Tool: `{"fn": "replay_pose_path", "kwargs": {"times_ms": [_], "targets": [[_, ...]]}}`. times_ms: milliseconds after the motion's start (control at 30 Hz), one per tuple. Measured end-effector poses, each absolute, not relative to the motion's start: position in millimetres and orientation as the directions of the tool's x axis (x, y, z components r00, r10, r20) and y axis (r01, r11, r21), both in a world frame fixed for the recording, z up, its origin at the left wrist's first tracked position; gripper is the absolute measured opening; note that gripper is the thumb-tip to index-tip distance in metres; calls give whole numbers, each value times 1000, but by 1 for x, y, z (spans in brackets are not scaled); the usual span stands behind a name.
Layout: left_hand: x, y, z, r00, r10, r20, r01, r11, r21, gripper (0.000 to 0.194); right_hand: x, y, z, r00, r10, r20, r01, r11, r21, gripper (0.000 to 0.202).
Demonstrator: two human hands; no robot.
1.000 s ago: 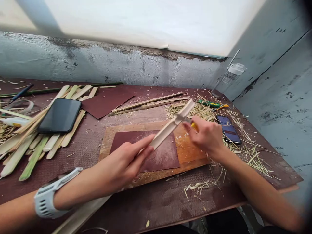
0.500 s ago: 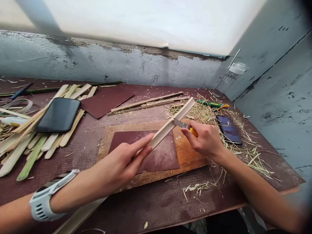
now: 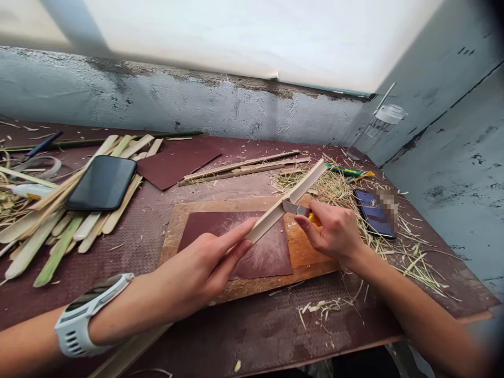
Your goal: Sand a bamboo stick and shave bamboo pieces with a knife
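strip (image 3: pixel 271 218): above dark red sheet (image 3: pixel 205 223), slanted; looks light, stiff, may split along grain
left hand (image 3: pixel 214 260): fingers pinched closed on strip
right hand (image 3: pixel 334 226): curled round knife (image 3: pixel 295 208), blade at strip
best hold: side edges, away from blade

Worktop (image 3: pixel 137 247), left: phone (image 3: pixel 101 182) on strips (image 3: pixel 59 262).
Centre: sandpaper (image 3: pixel 236 226) on board (image 3: pixel 311 252).
Right: second phone (image 3: pixel 374 212) beside shavings (image 3: pixel 334 186).
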State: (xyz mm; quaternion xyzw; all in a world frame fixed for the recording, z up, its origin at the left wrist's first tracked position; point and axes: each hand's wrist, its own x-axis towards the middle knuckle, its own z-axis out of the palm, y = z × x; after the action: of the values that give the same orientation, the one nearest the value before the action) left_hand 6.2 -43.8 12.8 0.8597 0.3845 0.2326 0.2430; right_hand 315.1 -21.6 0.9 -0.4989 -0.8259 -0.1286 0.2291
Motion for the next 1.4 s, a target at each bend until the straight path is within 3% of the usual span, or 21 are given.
{"fn": "replay_pose_path", "kwargs": {"times_ms": [467,933,1133,1300,1400], "targets": [[10,-38,11,681,686,254,445,-664,601,51,310,-24,1,-397,773,495,865,495,-78,46],[8,-34,9,646,726,236,518,-644,563,47,325,-11,4,-367,791,489,923,376,85,50],[7,-29,16,624,752,213,530,-607,592,46,323,-7,4,-381,781,496,918,384,100,51],[6,-26,15,679,715,169,523,-632,572,57,321,-4,5,-365,782,506,927,358,115,52],[7,-25,16,652,748,124,530,-567,631,50,321,-2,3,-362,790,495,927,358,106,52]]}}
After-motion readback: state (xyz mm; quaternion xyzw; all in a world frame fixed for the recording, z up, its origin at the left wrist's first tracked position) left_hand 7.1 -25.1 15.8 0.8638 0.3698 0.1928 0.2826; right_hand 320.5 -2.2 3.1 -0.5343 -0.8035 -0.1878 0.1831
